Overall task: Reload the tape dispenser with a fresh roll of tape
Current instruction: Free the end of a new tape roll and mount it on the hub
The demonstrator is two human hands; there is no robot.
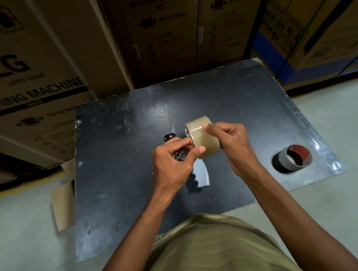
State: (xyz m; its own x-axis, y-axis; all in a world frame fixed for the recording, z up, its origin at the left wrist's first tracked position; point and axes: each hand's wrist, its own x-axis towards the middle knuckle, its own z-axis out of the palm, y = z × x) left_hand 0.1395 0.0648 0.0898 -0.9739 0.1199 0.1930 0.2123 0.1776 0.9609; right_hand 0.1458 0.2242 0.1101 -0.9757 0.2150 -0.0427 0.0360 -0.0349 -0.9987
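1. Tall cardboard cartons printed "WASHING MACHINE" are standing along the far side of the scene, rising behind the worktop.
2. The dark worktop, a scuffed black board, is lying across the middle of the scene, with a pale floor showing on its left and right.
3. A flat piece of cardboard is sticking out from under the worktop's left edge.
4. The tape dispenser is sitting at the middle of the worktop, its grey ridged handle pointing toward the near edge and its black front parts showing just left of the roll.
5. The fresh roll of tape, tan and glossy, is being held at the dispenser's upper part, between the two hands.
6. The left hand is curling around the dispenser's frame, with its thumb pressing against the near side of the roll.
7. The right hand is gripping the roll from the right, its fingertips pinching at the roll's outer surface.
8. An empty tape core, grey outside and reddish inside, is lying on its side well apart from the hands, near the worktop's right edge.
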